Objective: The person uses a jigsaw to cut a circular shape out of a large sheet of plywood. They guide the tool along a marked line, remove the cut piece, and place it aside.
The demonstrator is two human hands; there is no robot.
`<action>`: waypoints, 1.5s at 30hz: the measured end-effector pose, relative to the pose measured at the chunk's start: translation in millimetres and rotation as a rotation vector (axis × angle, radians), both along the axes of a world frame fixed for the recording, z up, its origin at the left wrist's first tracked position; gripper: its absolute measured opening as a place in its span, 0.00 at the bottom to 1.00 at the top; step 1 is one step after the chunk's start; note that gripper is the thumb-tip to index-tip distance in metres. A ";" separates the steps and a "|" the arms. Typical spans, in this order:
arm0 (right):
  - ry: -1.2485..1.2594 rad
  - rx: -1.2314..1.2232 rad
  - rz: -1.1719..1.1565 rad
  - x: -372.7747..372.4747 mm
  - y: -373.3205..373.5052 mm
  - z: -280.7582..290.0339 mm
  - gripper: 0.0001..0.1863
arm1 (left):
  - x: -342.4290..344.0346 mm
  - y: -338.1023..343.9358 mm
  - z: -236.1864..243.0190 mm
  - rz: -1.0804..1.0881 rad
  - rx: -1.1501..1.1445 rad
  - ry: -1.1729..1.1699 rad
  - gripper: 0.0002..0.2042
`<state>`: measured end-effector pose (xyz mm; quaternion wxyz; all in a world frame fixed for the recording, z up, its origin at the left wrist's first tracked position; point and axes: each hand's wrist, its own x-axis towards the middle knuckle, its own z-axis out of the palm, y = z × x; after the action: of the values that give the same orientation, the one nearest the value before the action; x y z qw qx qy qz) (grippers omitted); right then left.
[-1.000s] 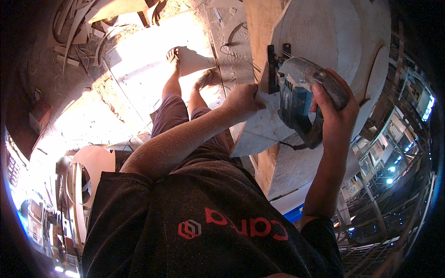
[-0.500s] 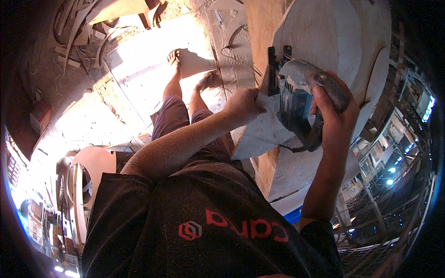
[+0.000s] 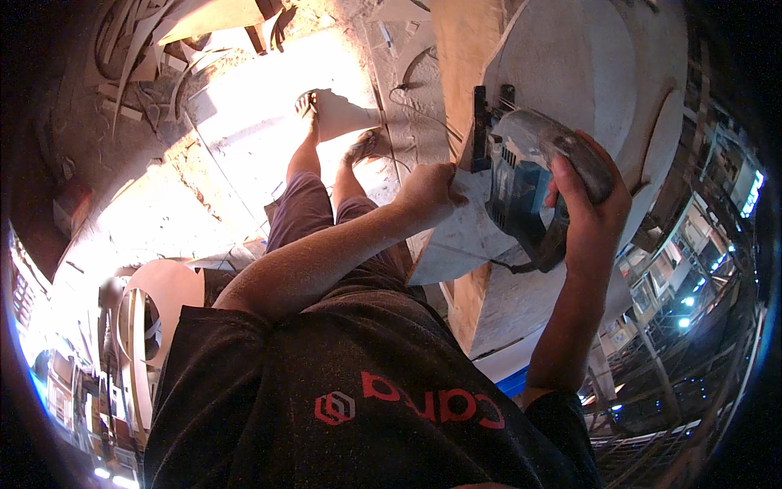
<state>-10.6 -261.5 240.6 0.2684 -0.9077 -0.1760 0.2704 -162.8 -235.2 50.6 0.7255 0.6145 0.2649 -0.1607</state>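
Observation:
My right hand (image 3: 593,183) is wrapped round the dark handle of a dusty blue-and-grey jigsaw (image 3: 521,183). The saw's flat black base stands close to the edge of a pale plywood sheet (image 3: 464,243). Just left of that base, my left hand (image 3: 430,196) is closed on the sheet's edge, its fingertips partly out of sight. The blade cannot be made out behind the tool body. From the rear of the saw a dark cord (image 3: 509,266) runs off low to the left.
More plywood boards (image 3: 562,57) lie beneath and beyond the saw. Curved wood offcuts (image 3: 134,61) are piled on the floor at the far left. A rounded panel with a cut-out (image 3: 175,289) stands at my left. A thin cable (image 3: 411,102) trails near the bench edge.
Very little differs. My left hand and the jigsaw have shifted slightly toward me, and both hands keep their hold.

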 end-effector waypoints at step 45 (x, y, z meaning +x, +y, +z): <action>-0.005 -0.034 -0.098 -2.2 22.9 5.4 0.25 | -2.8 -5.5 -3.1 0.017 -0.037 -0.044 0.16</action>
<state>-12.9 -238.6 246.0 0.2656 -0.9202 -0.1274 0.2578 -165.6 -240.7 47.6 0.7439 0.6020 0.2509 -0.1459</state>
